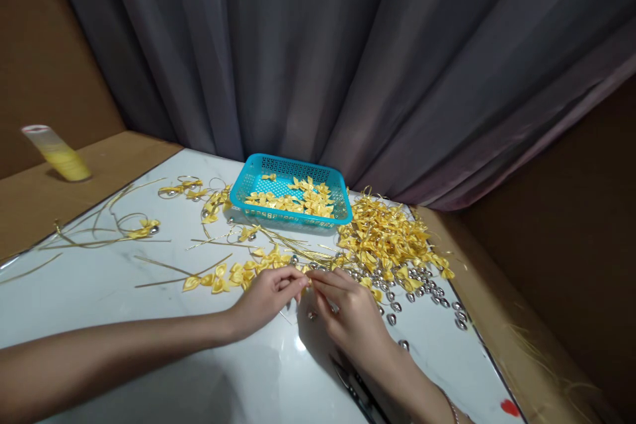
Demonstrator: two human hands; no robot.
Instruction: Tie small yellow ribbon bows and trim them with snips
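Observation:
Near the middle of the white table, my left hand (pixel 275 293) and my right hand (pixel 345 305) meet at the fingertips. Both are pinched together around a tiny yellow piece, mostly hidden by the fingers. Just behind my left hand lies a row of yellow ribbon bows (pixel 218 278). Small silver bells (pixel 396 307) are scattered to the right of my right hand. A large heap of yellow bows (pixel 382 232) with gold cord rises behind them.
A blue plastic basket (pixel 291 217) holding yellow bows stands at the back by the dark curtain (pixel 298 46). Gold cords (pixel 109 240) lie at the left. A clear tube with yellow contents (pixel 64 159) stands far left. A dark tool (pixel 358 387) lies beneath my right forearm.

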